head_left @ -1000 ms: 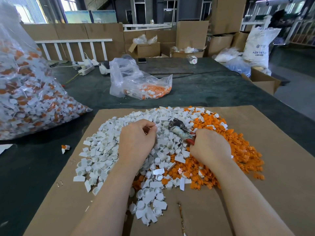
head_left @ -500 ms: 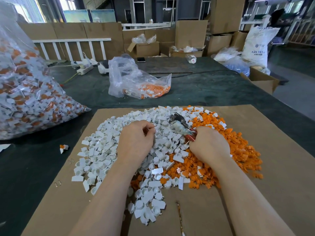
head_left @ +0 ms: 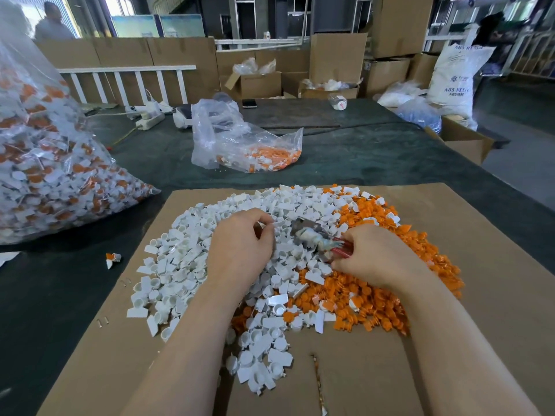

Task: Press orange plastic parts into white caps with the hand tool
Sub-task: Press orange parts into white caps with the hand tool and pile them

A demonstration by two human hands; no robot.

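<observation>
A flat brown cardboard sheet (head_left: 468, 295) lay over a dark green table cover (head_left: 375, 157), and everything else sat relative to it. Off its left edge slumped a large clear plastic bag of assembled white-and-orange pieces (head_left: 51, 163); beyond its far edge lay a smaller clear plastic bag with orange pieces inside (head_left: 240, 145). On the sheet's left and centre spread a heap of loose white plastic caps (head_left: 180, 259), and on its right a heap of small orange plastic parts (head_left: 420, 265), the two piles meeting mid-sheet.

Both bare forearms reached in from the near edge over the piles. The left hand (head_left: 240, 247) hovered knuckles-up over the white heap, fingers curled inward, thumb and fingertips pinching something small and pale; what it was could not be told. The right hand (head_left: 375, 259) rested where the heaps met, fingers clenched around the red handles of a metal plier-like hand tool (head_left: 312, 235), whose taped head pointed away toward the left hand, above the caps. One stray white-and-orange assembled piece (head_left: 112, 259) lay on the cover just left of the sheet.
</observation>
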